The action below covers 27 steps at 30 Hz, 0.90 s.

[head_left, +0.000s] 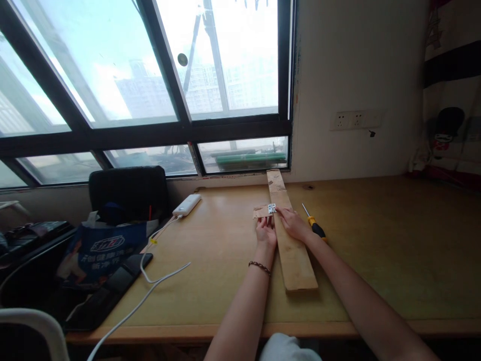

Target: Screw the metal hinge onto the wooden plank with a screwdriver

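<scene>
A long wooden plank [295, 260] lies lengthwise on the table, its far end near the window sill. A small metal hinge [272, 208] sits at the plank's left edge, one side over a short wooden piece [260, 212] that sticks out to the left. My left hand [266, 233] holds this short piece from the near side, fingers curled partly under it. Across the plank lies my right hand [295, 224], its fingertips pressing at the hinge's right side. To its right rests a yellow and black screwdriver [314, 226], touched by neither hand.
A white power bank [187, 205] with a white cable [165, 279] lies on the table's [225, 291] left side. Beyond that edge stand a black chair [128, 193] and a blue bag [108, 250]. The window [229, 65] and wall sockets [355, 120] are behind.
</scene>
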{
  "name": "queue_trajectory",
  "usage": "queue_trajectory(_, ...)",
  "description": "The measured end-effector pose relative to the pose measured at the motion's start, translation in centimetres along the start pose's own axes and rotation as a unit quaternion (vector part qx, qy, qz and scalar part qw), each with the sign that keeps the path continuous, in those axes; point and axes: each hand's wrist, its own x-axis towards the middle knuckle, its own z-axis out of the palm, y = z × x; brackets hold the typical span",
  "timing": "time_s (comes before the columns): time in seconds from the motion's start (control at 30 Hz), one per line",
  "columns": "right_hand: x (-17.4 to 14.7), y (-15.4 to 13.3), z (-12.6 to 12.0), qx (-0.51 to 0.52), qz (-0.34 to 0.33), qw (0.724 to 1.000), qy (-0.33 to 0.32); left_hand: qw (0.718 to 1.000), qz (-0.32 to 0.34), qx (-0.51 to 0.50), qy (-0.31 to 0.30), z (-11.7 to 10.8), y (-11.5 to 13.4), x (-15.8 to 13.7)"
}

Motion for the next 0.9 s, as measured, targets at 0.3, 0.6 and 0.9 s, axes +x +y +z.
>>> queue_trajectory(0.3, -0.4, -0.5, -0.2, -0.067, 0.005, 0.998, -0.022, 1.000, 0.004, 0.004, 0.010, 0.4, -0.4, 0.2)
queue_trajectory(0.6, 0.0, -1.7, -0.6, -0.095, 0.002, 0.995, -0.032, 0.999, 0.030, 0.023, 0.029, 0.0, -0.7, 1.0)
queue_trajectory(0.9, 0.6, -3.2, -0.7, -0.130, 0.022, 0.991, -0.025, 0.998, 0.036, 0.027, 0.054, 0.3, -0.4, 1.4)
